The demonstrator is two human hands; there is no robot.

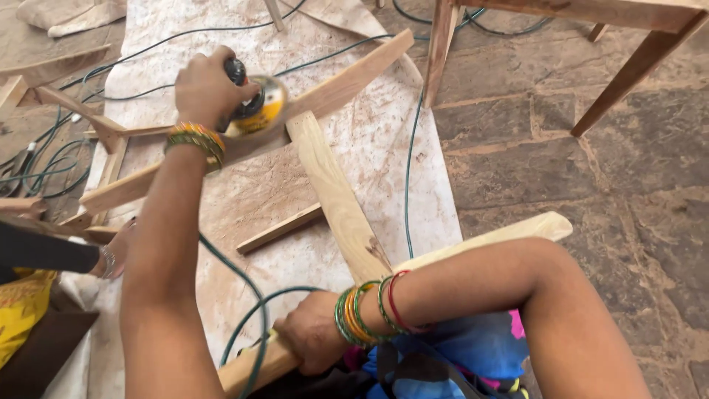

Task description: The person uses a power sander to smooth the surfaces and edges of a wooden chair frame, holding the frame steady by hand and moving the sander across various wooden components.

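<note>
A yellow power sander [255,111] sits pressed on the far rail of a wooden frame [336,196], the left hand [209,89] wrapped tightly around its grip. The right hand [314,341] clasps the frame's near rail. Beneath lie a dusty sheet [369,140], green cables [408,177] and stone floor [591,185].

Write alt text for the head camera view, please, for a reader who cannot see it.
The person's left hand presses a yellow power sander onto a wooden frame, and the right hand grips the frame's near rail. Green cables cross the dusty sheet underneath.
</note>
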